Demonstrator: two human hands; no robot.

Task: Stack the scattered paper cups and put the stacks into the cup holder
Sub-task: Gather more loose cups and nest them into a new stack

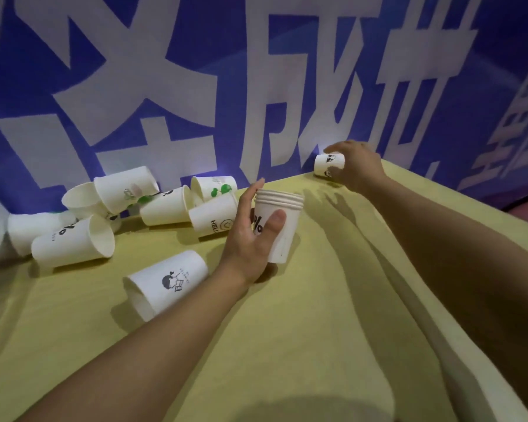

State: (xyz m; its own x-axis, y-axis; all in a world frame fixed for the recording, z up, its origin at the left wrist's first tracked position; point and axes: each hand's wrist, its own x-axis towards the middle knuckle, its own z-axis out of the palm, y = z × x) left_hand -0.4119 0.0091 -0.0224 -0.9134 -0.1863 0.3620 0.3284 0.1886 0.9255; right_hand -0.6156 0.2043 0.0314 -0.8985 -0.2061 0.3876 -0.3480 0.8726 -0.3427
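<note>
1. Left hand [250, 236] is wrapped around a stack of nested paper cups [279, 226], thumb across the front, fingers round the back. The stack stands upright, mouth up, several rims layered at the top, black print on its side. It sits mid-table, and whether its base touches the cloth I can't tell.
2. Right hand [355, 167] is way out at the far right corner, closed over a single panda-print cup [328, 164]. That one's lying on its side, long axis running left-right, and which end is the mouth is hard to tell from here.
3. So the two hands are well apart, stack near-centre, lone cup far right against the backdrop.
4. Just left of the left forearm there's a cup with a little figure drawing [166, 284], on its side, mouth pointing near-left.
5. Further left and far: a loose pile of white cups [128, 205] all tipped over at random angles, some with green leaf prints, one reading "HELL…" [212, 220] just beside the left hand's fingers.
6. Surface is a table under a wrinkly yellow-green cloth [302, 345].
7. Behind it all hangs a blue banner [241, 71] with huge white characters, tight against the far edge.
</note>
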